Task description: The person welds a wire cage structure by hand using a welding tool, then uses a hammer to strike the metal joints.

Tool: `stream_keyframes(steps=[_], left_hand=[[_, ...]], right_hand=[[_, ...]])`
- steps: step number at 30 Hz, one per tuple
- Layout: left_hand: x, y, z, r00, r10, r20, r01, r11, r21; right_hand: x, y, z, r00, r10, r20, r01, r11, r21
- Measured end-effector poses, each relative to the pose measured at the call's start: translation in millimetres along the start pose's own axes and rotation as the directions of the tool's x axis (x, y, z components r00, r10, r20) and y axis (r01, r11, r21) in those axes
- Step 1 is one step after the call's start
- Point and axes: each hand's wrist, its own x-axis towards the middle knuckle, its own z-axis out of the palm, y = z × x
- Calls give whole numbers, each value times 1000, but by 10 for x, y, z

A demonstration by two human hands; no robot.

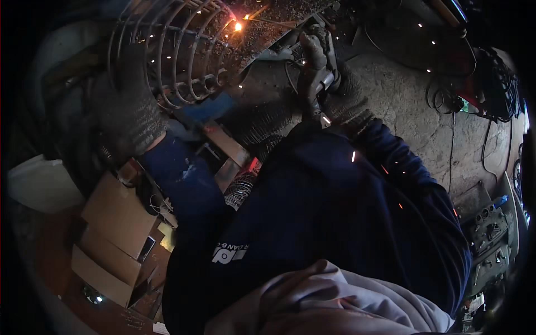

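A cage of curved, parallel metal wires (192, 50) stands at the upper left, with a bright glowing point at its right side. My left hand (131, 109), in a dark, coarse glove, is closed on the cage's left part; its fingertips are hard to see in the dark. My right hand (343, 97), also gloved, is at the upper middle around a worn grey welding electrode holder (315, 72). Its fingers are partly in shadow. A thin rod (273, 22) runs from near the holder's top toward the glow. Small sparks fly about.
A grainy dark metal surface (279, 14) lies behind the cage. Open cardboard boxes (120, 215) and a coil of wire (240, 190) lie at lower left. Cables (441, 100) trail over the stained concrete floor (405, 106). A grey machine with knobs (491, 240) stands at right.
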Motion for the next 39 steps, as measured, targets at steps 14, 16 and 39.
stream_keyframes(steps=[14,16,39], left_hand=[[-2,130,-58,998,-51,28,53,996,-72],[17,42,-102,990,-121,74,124,991,-46],[41,-90,11,998,-20,66,37,961,-273]], right_hand=[[22,-164,48,960,-194,203,280,617,-736],[11,-226,112,967,-159,200,255,568,-782],[9,-49,44,993,-90,71,115,814,-569]])
